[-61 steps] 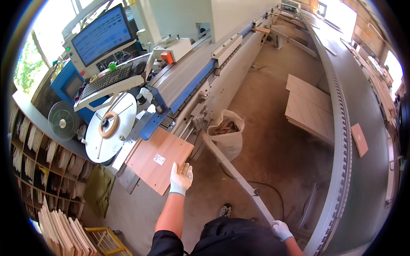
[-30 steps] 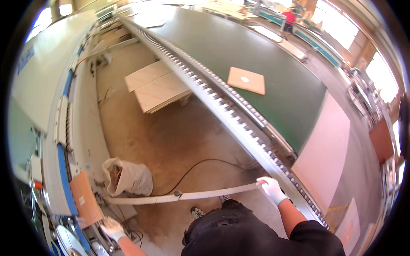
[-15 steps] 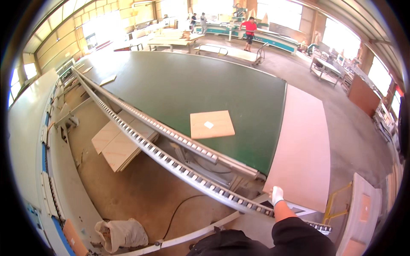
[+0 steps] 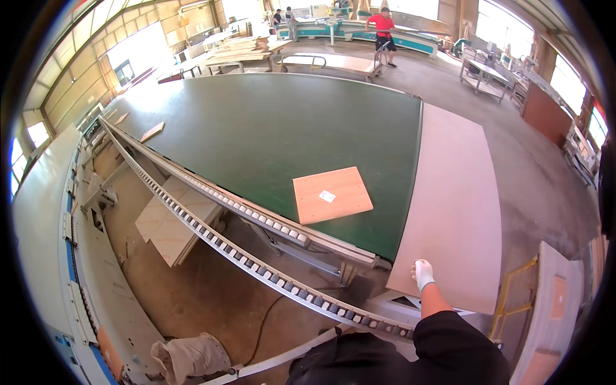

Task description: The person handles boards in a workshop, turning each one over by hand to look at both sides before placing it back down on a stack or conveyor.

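Observation:
My right hand (image 4: 423, 274), in a white glove that leaves the fingertips bare, is over the near left corner of a pale pinkish board (image 4: 452, 205). Its fingers look loosely curled, with nothing visible in them; whether they touch the board I cannot tell. Beyond it, a rectangular wooden panel (image 4: 314, 208) with a small white label lies flat on the green conveyor belt (image 4: 256, 135). My left hand is out of sight.
A roller rail (image 4: 237, 255) runs diagonally along the belt's near side. Stacked boards (image 4: 168, 224) lie beneath it. A whitish sack (image 4: 196, 359) stands at lower left, with a yellow-framed rack (image 4: 513, 298) at right. A person in red (image 4: 383, 24) stands far off.
The panel on the belt shows larger and farther right, and the whole view has shifted. My right hand has moved slightly up and right over the pale board, its fingers more curled.

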Available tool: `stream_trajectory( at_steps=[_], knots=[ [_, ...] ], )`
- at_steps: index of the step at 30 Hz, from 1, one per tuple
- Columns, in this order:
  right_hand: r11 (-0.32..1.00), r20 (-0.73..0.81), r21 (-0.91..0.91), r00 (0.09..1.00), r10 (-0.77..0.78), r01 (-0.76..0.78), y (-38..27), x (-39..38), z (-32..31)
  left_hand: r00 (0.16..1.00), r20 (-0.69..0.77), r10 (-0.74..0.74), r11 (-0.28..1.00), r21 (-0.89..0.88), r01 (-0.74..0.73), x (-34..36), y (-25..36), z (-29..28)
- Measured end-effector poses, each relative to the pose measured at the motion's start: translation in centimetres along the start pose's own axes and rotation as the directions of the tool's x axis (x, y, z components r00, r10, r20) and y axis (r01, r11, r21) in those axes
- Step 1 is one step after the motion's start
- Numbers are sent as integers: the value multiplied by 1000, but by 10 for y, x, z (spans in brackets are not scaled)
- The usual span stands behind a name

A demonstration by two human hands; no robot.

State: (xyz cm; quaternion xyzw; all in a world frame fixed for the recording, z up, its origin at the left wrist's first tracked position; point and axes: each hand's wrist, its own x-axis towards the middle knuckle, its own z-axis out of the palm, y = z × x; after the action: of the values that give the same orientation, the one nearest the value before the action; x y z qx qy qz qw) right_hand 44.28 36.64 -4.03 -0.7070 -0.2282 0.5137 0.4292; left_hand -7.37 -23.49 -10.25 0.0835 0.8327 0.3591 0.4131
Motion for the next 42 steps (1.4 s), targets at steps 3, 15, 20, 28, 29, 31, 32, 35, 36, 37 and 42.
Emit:
stream_trajectory(
  at_steps=[3,15,20,28,29,31,32,35,36,37,42],
  knots=[
    [1000,21,-17,1000,1,-1,-5,6,-1,1000,-18,21,994,103,-19,-11,25,53],
    [990,64,-140,998,-20,29,-67,79,13,993,114,31,983,176,-51,-69,92,83],
    [857,82,501,993,88,-118,-97,88,42,999,-29,-16,973,231,22,-88,104,63],
    [768,-41,634,988,150,-90,-94,52,60,995,6,-95,985,148,93,-95,110,89],
    [722,57,679,990,132,-135,-93,44,58,998,41,-56,980,196,47,-96,114,93],
    [691,185,704,982,40,-161,-91,28,57,996,76,51,968,242,-68,-95,127,100],
    [689,202,698,977,71,-194,-93,20,57,996,76,49,968,242,-66,-89,136,103],
    [713,288,660,956,49,-235,-103,-10,64,999,-45,-11,1000,13,12,-66,176,103],
    [729,352,645,936,-18,-229,-108,-24,64,1000,0,-31,982,-186,31,-58,196,101],
    [753,343,633,937,-61,-183,-115,-40,66,997,51,-56,935,-348,71,-54,217,97],
    [760,619,627,704,-349,-174,-161,-122,106,935,80,346,565,-813,-139,-70,358,74]
  ],
)
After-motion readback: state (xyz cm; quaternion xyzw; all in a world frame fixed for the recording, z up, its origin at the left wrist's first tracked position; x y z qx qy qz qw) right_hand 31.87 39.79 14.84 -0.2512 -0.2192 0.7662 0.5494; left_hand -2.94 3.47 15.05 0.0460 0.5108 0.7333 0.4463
